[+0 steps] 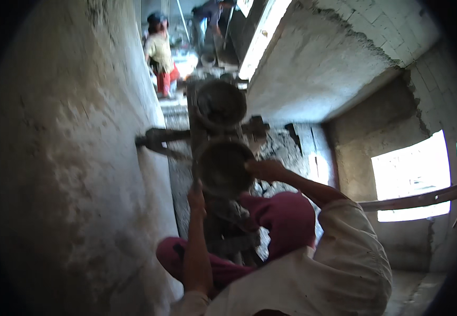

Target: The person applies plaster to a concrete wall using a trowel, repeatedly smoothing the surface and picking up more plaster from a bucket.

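Note:
My right hand is closed on the right rim of a round, dark grey pan, whose inside looks coated with grey material. My left hand is closed at the pan's lower left; whether it grips the rim or something thin beside it is unclear. A second similar pan sits just beyond, on a narrow wooden plank. Below me are my bent legs in maroon trousers, one on each side of the plank.
A plastered wall rises close on my left. Wooden supports cross the plank. Two other people are farther ahead at the top. Rough rubble shows below, and a bright opening with a bar is at right.

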